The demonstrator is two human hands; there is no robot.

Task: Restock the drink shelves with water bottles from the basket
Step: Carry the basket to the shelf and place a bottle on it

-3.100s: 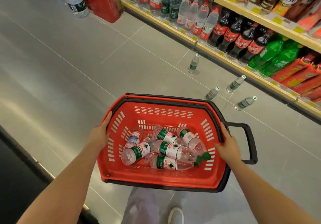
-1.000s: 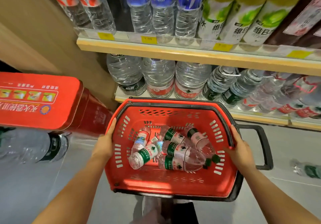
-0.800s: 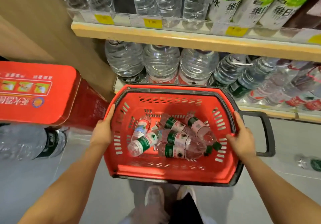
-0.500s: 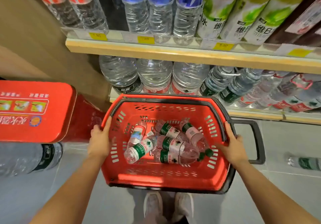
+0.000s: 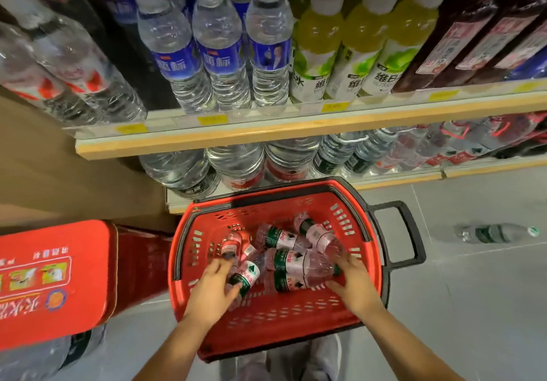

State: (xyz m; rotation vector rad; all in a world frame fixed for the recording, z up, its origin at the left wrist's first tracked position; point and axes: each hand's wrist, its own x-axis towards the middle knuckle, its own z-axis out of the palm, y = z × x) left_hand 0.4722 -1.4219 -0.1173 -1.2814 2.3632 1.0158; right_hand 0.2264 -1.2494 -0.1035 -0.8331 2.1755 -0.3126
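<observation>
Both hands (image 5: pixel 210 286) (image 5: pixel 353 280) off the rim — now among basket (image 5: pixel 275 326) bottles (image 5: pixel 288 262).

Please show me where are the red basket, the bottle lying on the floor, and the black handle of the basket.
red basket (image 5: pixel 266 326): head view, on the bare slotted floor near its front wall.
bottle on the floor (image 5: pixel 491 233): head view, on its dark label.
black handle (image 5: pixel 410 232): head view, on the outer bar.

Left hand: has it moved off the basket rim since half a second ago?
Yes. The left hand has gone from the basket rim inward to the water bottles.
</observation>
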